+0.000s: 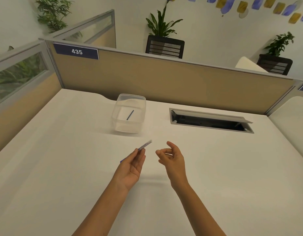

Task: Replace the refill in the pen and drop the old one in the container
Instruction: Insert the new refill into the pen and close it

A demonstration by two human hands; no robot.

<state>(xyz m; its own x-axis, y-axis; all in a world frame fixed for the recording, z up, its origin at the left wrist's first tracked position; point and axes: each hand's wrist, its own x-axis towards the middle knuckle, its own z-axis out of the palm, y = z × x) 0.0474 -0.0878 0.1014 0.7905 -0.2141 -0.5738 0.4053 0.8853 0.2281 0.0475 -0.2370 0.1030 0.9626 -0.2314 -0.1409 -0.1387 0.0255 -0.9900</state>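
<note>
My left hand [132, 165] holds a white pen [145, 145] with blue print between thumb and fingertips, its far end pointing up and right towards the container. A blue end of the pen [122, 161] shows behind the hand at the left. My right hand [171, 157] hovers just to the right of the pen, fingers loosely curled and apart, with nothing in it. A clear plastic container [140, 114] stands on the desk beyond the hands. A thin dark refill [130, 114] lies slanted on its bottom.
The white desk [62, 159] is bounded by tan partition panels [164, 79] at the back and left. An open cable hatch [210, 120] is set into the desk right of the container. Chairs and plants stand behind the partition.
</note>
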